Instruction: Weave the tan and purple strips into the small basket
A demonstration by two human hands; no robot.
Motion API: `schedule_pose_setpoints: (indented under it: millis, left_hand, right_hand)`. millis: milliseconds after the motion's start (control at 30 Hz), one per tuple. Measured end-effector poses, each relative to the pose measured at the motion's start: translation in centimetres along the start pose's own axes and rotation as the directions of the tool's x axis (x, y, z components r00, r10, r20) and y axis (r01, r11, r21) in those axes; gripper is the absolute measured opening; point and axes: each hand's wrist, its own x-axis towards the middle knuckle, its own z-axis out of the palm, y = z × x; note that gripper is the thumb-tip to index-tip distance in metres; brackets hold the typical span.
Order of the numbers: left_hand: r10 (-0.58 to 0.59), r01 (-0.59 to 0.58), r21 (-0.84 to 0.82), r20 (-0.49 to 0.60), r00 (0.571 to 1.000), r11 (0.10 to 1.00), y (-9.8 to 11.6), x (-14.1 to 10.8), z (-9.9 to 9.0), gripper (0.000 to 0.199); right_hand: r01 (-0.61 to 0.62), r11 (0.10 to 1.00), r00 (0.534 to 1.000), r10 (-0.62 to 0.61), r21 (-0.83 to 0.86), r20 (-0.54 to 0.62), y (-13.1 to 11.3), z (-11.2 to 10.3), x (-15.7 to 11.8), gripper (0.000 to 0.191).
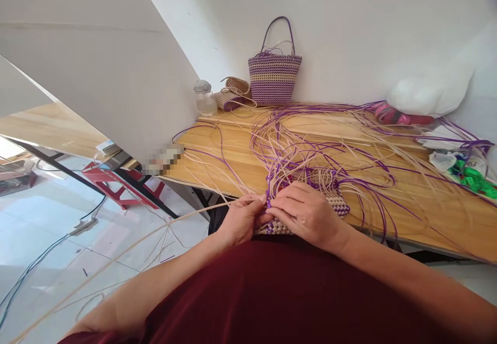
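A partly woven piece in purple and beige (337,205) lies at the table's front edge, with many loose strands (295,152) fanning out from it. My left hand (243,219) pinches the left edge of the weave between thumb and fingers. A long beige strand (174,221) runs from that hand down to the lower left. My right hand (306,212) is closed on the same edge, its thumb and fingertips close to the left ones. The fingers hide the exact spot where the strands cross.
On the wooden table (240,164), a finished striped bag (275,80), a lidded jar (205,98) and a small woven item (229,98) stand at the back. White and green plastic bags (476,177) lie right. A red stool (116,186) and cables are at left.
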Motion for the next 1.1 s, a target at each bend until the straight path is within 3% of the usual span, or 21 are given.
schedule_pose_setpoints:
  millis: [133, 267, 400, 500, 667, 867, 1000, 1100]
  left_hand:
    - [0.016, -0.015, 0.019, -0.059, 0.998, 1.000, -0.1, -0.2, 0.0, 0.033]
    - [-0.022, 0.022, -0.001, -0.082, 0.996, 1.000, -0.2, -0.5, 0.0, 0.027]
    - [-0.022, 0.022, -0.012, -0.045, 0.999, 1.000, -0.1, -0.6, 0.0, 0.024]
    - [-0.003, 0.003, -0.012, -0.042, 0.999, 1.000, -0.2, -0.5, 0.0, 0.024]
    - [-0.006, 0.008, 0.032, -0.064, 0.998, 0.999, -0.2, -0.8, -0.3, 0.024]
    - [-0.079, 0.071, 0.116, 0.064, 0.995, 0.991, 0.0, -1.1, -0.9, 0.031]
    - [-0.040, 0.044, 0.127, -0.039, 0.998, 0.991, -0.3, -0.7, -0.6, 0.028]
    - [-0.060, 0.065, 0.109, -0.046, 0.997, 0.992, -0.4, -0.6, -0.6, 0.023]
  right_hand:
    - [-0.105, 0.980, 0.994, 0.108, 0.172, -0.013, -0.4, 0.1, 0.5, 0.010]
    - [-0.293, 0.925, 0.955, 0.273, 0.240, 0.114, -1.5, -1.3, 0.2, 0.014]
    - [-0.263, 0.892, 0.965, 0.238, 0.369, 0.112, -2.1, -1.7, 0.0, 0.003]
    - [-0.271, 0.873, 0.962, 0.241, 0.405, 0.126, -2.2, -1.3, -0.1, 0.005]
    - [-0.435, 0.801, 0.896, 0.340, 0.411, 0.287, -2.5, -1.5, -0.9, 0.008]
    - [-0.500, 0.704, 0.866, 0.390, 0.505, 0.313, -2.9, -1.9, -1.1, 0.011]
    - [-0.574, 0.674, 0.817, 0.431, 0.465, 0.383, -2.9, -1.7, -1.1, 0.012]
    - [-0.651, 0.576, 0.757, 0.438, 0.495, 0.485, -2.9, -1.5, -1.7, 0.013]
